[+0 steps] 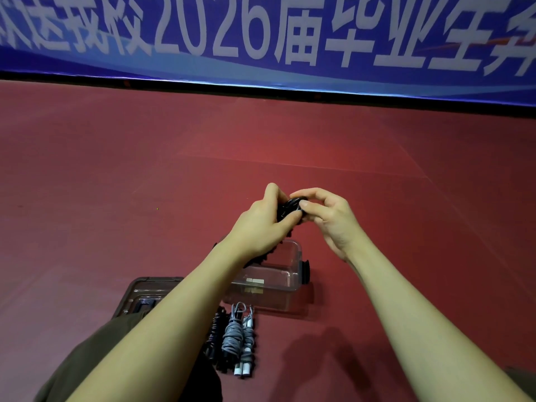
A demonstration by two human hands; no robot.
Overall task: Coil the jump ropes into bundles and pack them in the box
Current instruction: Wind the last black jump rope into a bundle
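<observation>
- A blue banner (261, 39) is stretching across the far wall ahead of me, carrying large white writing; I am reading "2026" in the middle with Chinese characters on both sides, cut off at the edges of the view.
- I am holding a black jump rope (291, 208) up above the red floor (116, 169), between both my hands.
- My left hand (261, 224) is curling its fingers round the black bundle, thumb lying across the front of it.
- My right hand (330, 216) is pinching the top of the same rope, thumb and forefinger pressing on a dark loop of it.
- A ridged black part of the rope is hanging down below my left wrist, reaching toward the clear plastic box (278, 274).
- The box is sitting on the floor below my hands, with a black latch on its right end; a small pale label on its wall is too blurred for me to read.
- Its lid (145, 294) is lying flat just left of it, partly behind my left forearm.
- Near me, in front of the box, coiled bundles are lying side by side: grey rope bundles (236, 338) with white handles and a black bundle (214, 335) touching their left side.
</observation>
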